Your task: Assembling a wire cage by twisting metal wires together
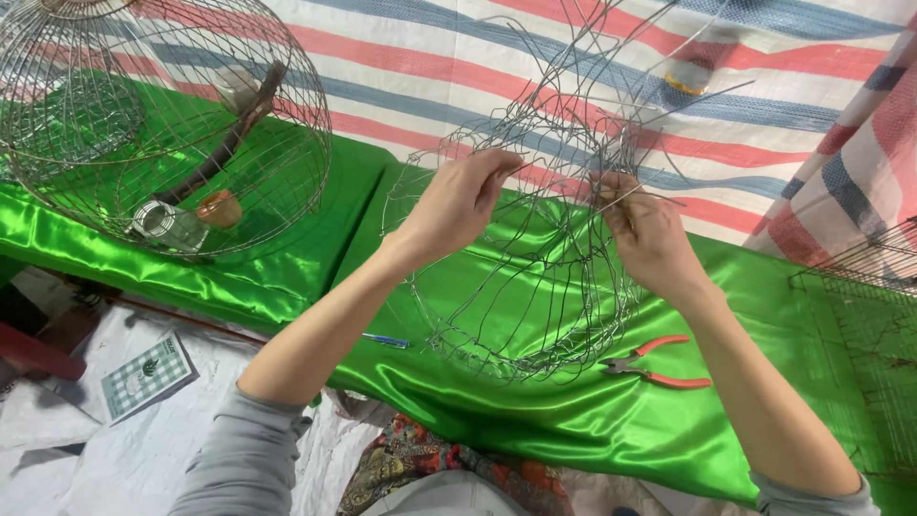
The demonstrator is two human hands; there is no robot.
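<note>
The finished wire cage point(162, 124) at upper left was cut off by the frame's top and left edges. The wire mesh panel point(874, 315) ran off the right edge; small items inside the cage stayed unidentifiable.

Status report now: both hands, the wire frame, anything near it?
Left hand and right hand both grip the unfinished wire frame, held over the green cloth. Pliers lie beside it, untouched.

Both hands gripping unfinished silver wire cage frame point(521, 258) over green satin worktop point(592, 420).
Left hand point(457, 205) and right hand point(650, 229) pinch its upper wires; red-handled pliers point(654, 363) just beside; finished round wire cage point(162, 115) far left.
</note>
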